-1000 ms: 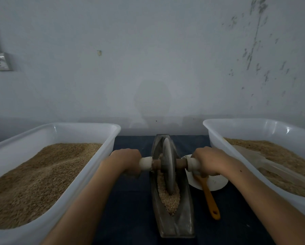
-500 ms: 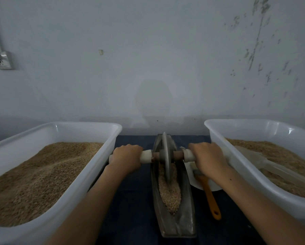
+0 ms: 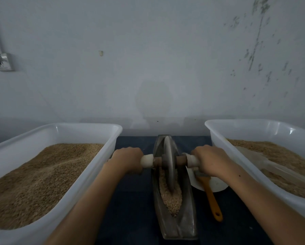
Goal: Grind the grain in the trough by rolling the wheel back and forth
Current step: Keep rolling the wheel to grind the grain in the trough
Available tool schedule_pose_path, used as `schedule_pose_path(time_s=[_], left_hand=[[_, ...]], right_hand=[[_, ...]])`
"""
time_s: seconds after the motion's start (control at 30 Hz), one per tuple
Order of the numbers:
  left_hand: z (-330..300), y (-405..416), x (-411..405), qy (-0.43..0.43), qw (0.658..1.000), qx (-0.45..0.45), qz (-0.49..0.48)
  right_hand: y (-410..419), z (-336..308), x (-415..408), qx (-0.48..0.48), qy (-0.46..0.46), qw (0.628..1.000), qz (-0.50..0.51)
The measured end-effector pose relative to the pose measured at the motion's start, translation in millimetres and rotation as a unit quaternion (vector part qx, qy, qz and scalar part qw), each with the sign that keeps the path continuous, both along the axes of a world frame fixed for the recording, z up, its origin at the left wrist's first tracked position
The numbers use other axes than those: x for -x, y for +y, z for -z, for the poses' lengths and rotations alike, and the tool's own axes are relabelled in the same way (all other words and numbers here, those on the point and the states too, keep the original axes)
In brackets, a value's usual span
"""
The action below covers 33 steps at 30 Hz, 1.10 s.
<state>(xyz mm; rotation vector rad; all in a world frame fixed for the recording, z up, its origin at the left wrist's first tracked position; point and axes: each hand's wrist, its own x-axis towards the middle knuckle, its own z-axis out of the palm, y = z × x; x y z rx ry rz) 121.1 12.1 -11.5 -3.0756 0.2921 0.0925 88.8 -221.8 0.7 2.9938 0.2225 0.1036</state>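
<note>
A narrow grey boat-shaped trough (image 3: 189, 220) lies lengthwise on the dark table, straight ahead of me. Brown grain (image 3: 173, 200) fills its near and middle part. A grey disc wheel (image 3: 169, 161) stands upright in the groove, in the far half of the trough, its lower edge in the grain. A wooden axle with white end grips runs through the wheel. My left hand (image 3: 128, 159) grips the left end of the axle and my right hand (image 3: 210, 160) grips the right end, fingers curled over the top.
A white tub (image 3: 112, 137) heaped with grain stands at the left. A second white tub (image 3: 219, 133) at the right holds grain and a clear scoop (image 3: 272, 167). A white plate (image 3: 217, 185) and an orange-handled brush (image 3: 211, 198) lie right of the trough. The wall is close behind.
The wheel rolled away from me to the trough's far end, then came back a little toward me. Both hands kept their grip on the axle throughout.
</note>
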Motion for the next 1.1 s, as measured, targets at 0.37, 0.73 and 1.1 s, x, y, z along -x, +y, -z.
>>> schedule_pose_path(time_s=[0.37,0.73,1.1], left_hand=[[10,-7,4,-0.188,0.982,-0.015,-0.002],[1,2,-3,0.099,0.995,0.016,-0.001],[10,-5,5,-0.161,0.987,0.013,-0.005]], right_hand=[[-3,22,-7,-0.042,-0.141,0.989,-0.022],[-1,-8,2,0.013,0.088,0.996,-0.005],[2,22,-4,-0.032,-0.199,0.979,-0.032]])
